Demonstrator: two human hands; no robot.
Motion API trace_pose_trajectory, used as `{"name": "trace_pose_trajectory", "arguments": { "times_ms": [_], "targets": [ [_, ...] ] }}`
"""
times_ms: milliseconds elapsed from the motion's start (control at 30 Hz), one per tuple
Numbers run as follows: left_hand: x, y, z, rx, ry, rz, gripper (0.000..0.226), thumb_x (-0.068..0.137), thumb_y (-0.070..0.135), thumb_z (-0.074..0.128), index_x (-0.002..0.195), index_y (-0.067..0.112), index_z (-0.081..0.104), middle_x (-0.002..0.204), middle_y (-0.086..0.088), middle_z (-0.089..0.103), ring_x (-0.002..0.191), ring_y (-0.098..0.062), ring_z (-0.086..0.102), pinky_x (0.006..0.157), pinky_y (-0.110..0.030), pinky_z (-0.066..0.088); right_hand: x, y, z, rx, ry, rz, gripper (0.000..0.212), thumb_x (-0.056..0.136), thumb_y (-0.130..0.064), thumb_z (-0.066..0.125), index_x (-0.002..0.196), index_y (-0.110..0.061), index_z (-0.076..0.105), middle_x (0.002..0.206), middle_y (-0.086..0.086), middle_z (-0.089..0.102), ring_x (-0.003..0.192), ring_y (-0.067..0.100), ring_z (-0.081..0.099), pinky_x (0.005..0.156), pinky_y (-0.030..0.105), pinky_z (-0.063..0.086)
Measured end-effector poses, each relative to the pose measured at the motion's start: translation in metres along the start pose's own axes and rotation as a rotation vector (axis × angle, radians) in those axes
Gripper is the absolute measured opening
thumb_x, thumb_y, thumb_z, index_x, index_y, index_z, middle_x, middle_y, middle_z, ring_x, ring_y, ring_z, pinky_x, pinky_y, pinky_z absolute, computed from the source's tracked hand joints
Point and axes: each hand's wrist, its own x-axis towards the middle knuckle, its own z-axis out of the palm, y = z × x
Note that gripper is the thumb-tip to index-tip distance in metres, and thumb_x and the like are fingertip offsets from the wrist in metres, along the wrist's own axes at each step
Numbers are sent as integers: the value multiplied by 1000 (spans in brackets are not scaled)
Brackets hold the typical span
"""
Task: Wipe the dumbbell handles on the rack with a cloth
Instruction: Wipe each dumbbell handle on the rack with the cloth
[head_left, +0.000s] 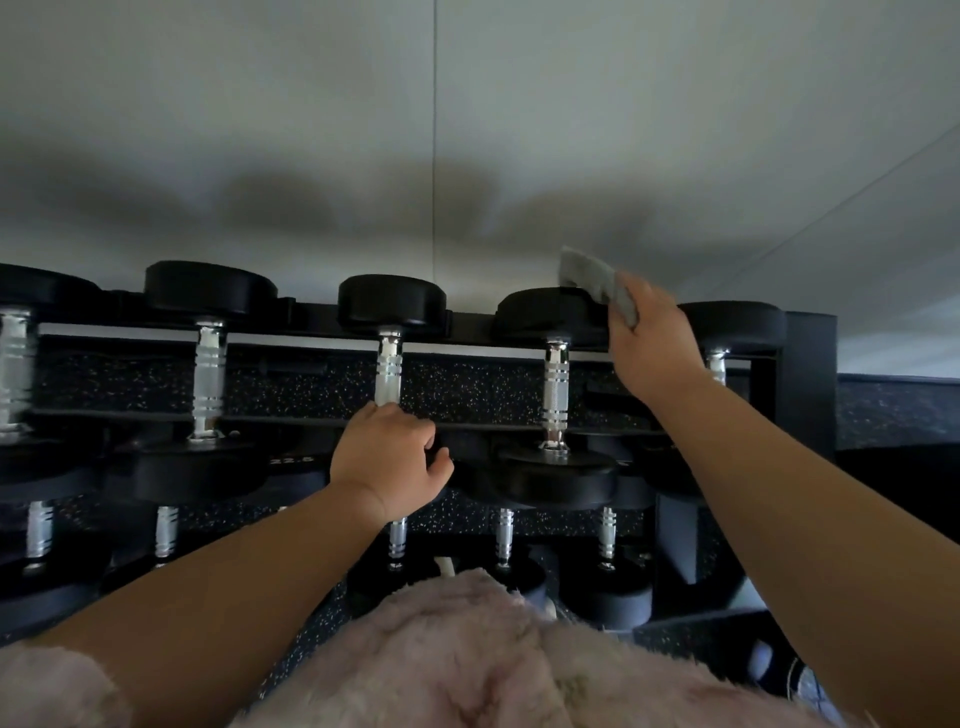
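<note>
A grey folded cloth (597, 283) was pinched in the right hand (655, 345), with fingers curled over it. It was held raised above the back rail of the black metal dumbbell rack (810, 374), near the rack's right end. It hung just over the far round black head of the fourth dumbbell (556, 384); whether it touched could not be told. The left hand (389, 460) was curled round the near end of the third dumbbell (388, 366) at the upper shelf's front edge, its ribbed chrome handle showing above the knuckles. More black-headed, chrome-handled lower dumbbells (503, 538) were racked on the lower shelf. A fluffy pink garment (441, 649) was seen nearest the camera.
</note>
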Motion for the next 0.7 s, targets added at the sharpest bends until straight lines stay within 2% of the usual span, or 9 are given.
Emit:
{"name": "trace_pose_trajectory", "arguments": {
  "times_ms": [67,133,200,300,367,433,567,633,700],
  "targets": [
    [0,-1,2,12,-5,14,31,88,54,57,75,28,68,63,13,50,75,-14,45,91,-39,51,-3,-23,10,-57,-32,-38,43,107,-42,42,150,-37,45,150,4,45,129,24,50,106,43,48],
    [1,-2,4,13,-17,29,35,88,56,49,75,28,66,63,14,47,76,-15,46,94,-40,50,-4,-44,23,-205,-45,-53,45,105,-53,32,148,-45,43,158,3,30,144,32,30,115,56,35],
    [1,-3,6,13,-19,39,37,88,57,45,75,28,64,62,14,47,78,-16,51,96,-42,50,-5,-56,32,-318,-5,-102,51,104,-56,22,144,-44,51,158,9,32,146,37,25,119,63,24],
    [1,-4,9,0,-12,43,40,87,57,46,78,26,68,62,14,44,81,-18,57,99,-43,50,-6,-67,35,-394,-23,-241,63,106,-57,11,147,-36,53,156,8,41,148,33,29,122,64,16],
    [2,-4,10,2,-1,51,41,88,58,46,79,25,69,62,14,44,81,-18,57,99,-44,50,-7,-73,31,-404,-45,-320,71,105,-59,4,146,-34,56,153,5,47,146,30,35,122,60,21],
    [1,-5,11,-5,10,58,43,89,59,44,79,26,69,61,15,44,79,-17,56,100,-44,50,-3,-69,20,-412,-52,-291,68,105,-63,8,141,-38,60,149,2,51,140,28,40,116,57,31],
    [1,-8,14,-45,45,65,48,91,63,42,78,26,71,61,15,50,78,-16,57,102,-44,50,6,-28,3,-341,-29,-79,42,105,-56,41,138,-34,54,134,6,55,120,27,54,94,42,50],
    [1,-8,15,-50,63,68,50,91,63,42,78,25,72,61,14,54,77,-17,58,99,-44,51,7,-15,2,-182,29,34,41,104,-54,46,132,-27,57,125,7,57,106,24,59,86,36,52],
    [0,-7,14,-48,63,73,52,92,64,41,79,25,72,61,13,57,77,-17,59,100,-45,51,7,-17,7,-155,64,73,40,104,-53,46,127,-23,58,122,6,57,100,21,58,87,40,57]
  ]
}}
